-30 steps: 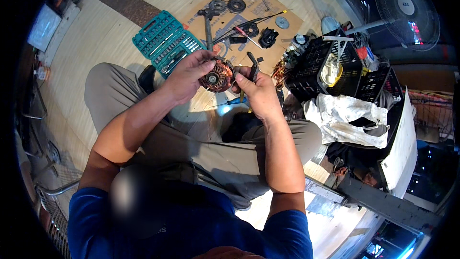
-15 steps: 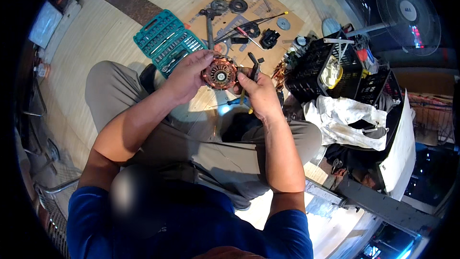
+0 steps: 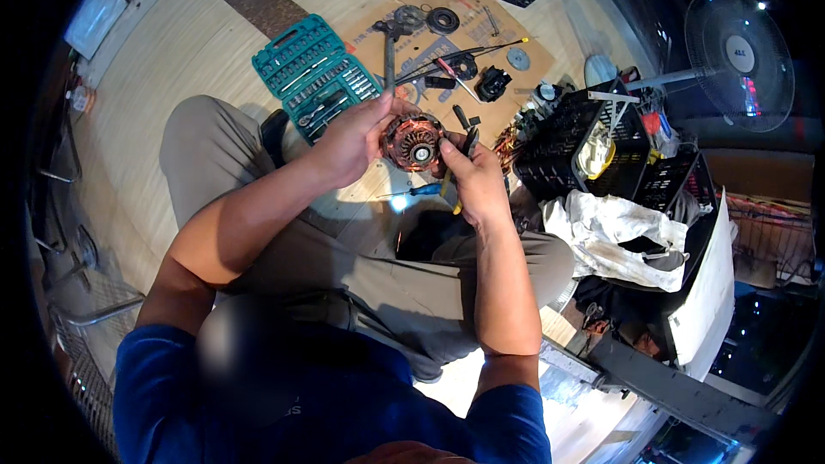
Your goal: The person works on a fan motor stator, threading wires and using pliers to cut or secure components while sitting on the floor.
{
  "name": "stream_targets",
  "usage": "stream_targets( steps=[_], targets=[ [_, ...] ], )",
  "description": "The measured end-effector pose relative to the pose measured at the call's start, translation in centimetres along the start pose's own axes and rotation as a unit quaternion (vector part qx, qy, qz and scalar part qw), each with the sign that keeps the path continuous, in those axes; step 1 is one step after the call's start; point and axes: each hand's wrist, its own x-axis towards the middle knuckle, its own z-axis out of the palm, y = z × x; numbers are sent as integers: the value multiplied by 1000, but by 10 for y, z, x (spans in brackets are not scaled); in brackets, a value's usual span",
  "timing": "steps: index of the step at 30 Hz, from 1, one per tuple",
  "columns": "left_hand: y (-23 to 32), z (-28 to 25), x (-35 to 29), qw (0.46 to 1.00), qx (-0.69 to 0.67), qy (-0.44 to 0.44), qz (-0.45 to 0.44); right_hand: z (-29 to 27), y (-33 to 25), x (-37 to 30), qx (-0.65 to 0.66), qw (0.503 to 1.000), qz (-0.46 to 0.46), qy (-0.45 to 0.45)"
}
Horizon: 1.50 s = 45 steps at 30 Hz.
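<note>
A round, copper-wound alternator stator [image 3: 398, 135] with a bright hub at its centre is up between both hands, above my crossed legs. My left hand [image 3: 352, 144] is closed around its left rim. On the opposite side, my right hand [image 3: 478, 182] grips the rim with the thumb on top. Tucked in that same right hand are pliers [image 3: 457, 204], their yellow handles below the fingers and dark jaws poking out above. Beneath the stator, a blue-handled screwdriver [image 3: 423, 191] lies on the floor. The fingers behind the stator are hidden.
A green socket set [image 3: 301, 60] lies open at the left. Beyond the hands, cardboard [image 3: 477, 30] bears a hammer [image 3: 390, 56], a pulley [image 3: 443, 20] and a red screwdriver [image 3: 457, 77]. Black crates [image 3: 559, 155], a white cloth [image 3: 601, 228] and a fan [image 3: 737, 56] stand right.
The stator has tilted, so its hub now sits toward its lower right. Both hands keep hold of it. The whole view has shifted slightly, moving the floor items down and right.
</note>
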Motion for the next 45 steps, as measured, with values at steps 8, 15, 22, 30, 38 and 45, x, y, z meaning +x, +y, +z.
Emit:
stream_targets(
  steps=[8, 15, 22, 30, 38, 45],
  targets=[
    [3, 5, -4, 995, 95, -4, -12, 8, -2, -4, -33, 999, -34, 13],
    [3, 11, -6, 976, 218, -17, 9, 4, 4, -3, -30, 998, -58, 5],
    [14, 12, -5, 994, 57, -80, -39, 1, -2, -4, 84, 996, -31, -1],
    [8, 3, -1, 996, 66, -60, -20, 7, -4, -4, 177, 984, -29, 13],
    [-14, -5, 0, 998, 54, -8, -41, 16, 4, 2, 185, 977, -78, 68],
    [-13, -2, 1, 998, -13, -17, -57, 16, 4, 0, 174, 979, -66, 78]
  ],
)
